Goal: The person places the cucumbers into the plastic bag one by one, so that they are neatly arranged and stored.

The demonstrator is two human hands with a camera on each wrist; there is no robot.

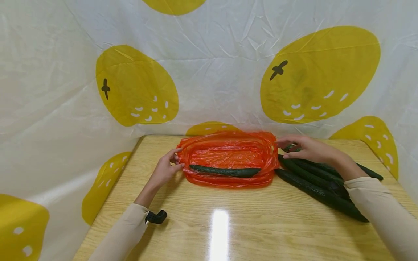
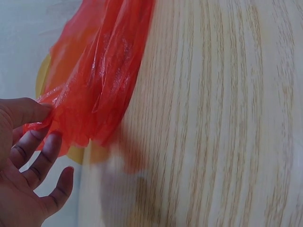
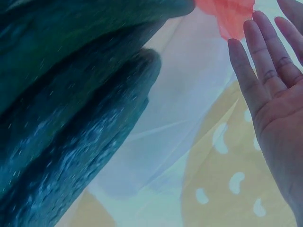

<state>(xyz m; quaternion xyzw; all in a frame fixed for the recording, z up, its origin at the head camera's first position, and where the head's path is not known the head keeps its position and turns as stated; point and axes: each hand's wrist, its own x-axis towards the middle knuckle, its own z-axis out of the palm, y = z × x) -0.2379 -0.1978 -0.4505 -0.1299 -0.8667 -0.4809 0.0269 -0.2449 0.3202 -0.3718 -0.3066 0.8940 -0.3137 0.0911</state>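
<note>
A red plastic bag (image 1: 228, 182) lies spread on the table with its mouth facing up. One long dark-green cucumber (image 1: 225, 171) rests inside, along the near side. My left hand (image 1: 166, 166) pinches the bag's left edge between thumb and index finger; in the left wrist view its other fingers (image 2: 61, 187) are spread apart. At the opposite end, my right hand (image 1: 308, 148) reaches over the loose cucumbers (image 1: 321, 192). Its fingers (image 3: 259, 45) are nearly straight in the right wrist view, tips right at the bag's edge.
Several cucumbers lie in a pile at the table's right, beside the bag and under the right forearm. A white sheet (image 1: 215, 87) printed with yellow fruit hangs behind and to the left of the wooden table (image 1: 183, 224). A black wrist device (image 1: 156, 216) sits on the left cuff.
</note>
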